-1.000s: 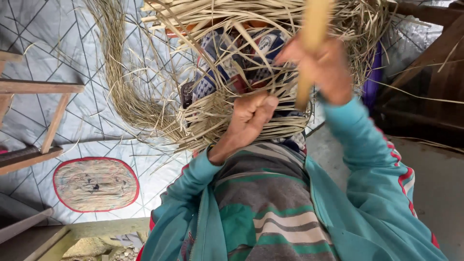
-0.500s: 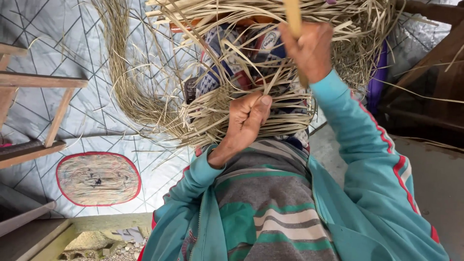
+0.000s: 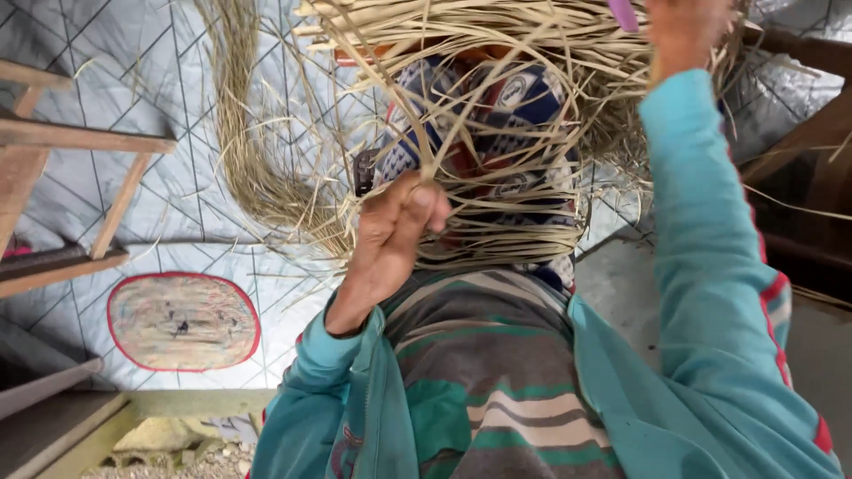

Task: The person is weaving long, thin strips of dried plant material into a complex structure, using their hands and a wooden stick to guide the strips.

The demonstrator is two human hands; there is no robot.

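Observation:
A half-woven basket of pale straw strips (image 3: 497, 177) rests on my lap over a blue, white and red patterned cloth (image 3: 524, 98). My left hand (image 3: 390, 232) is closed on a few loose straw strips at the basket's left side, thumb pressed on them. My right hand (image 3: 685, 31) is raised to the frame's top edge above the basket's right rim, partly cut off; a small pink thing (image 3: 624, 13) shows beside it. Its grip cannot be made out. A long bundle of loose straw (image 3: 244, 151) trails off to the left.
A grey quilted sheet with line pattern (image 3: 177, 80) covers the floor. On it lies an oval mat with a red border (image 3: 182, 321). A wooden frame (image 3: 80, 142) stands at left, dark wooden furniture (image 3: 799, 168) at right, rubble (image 3: 169, 443) at bottom left.
My right hand rose up and to the right, and the pale stick it held has left the view. My left hand shifted left and up, still pinching straw.

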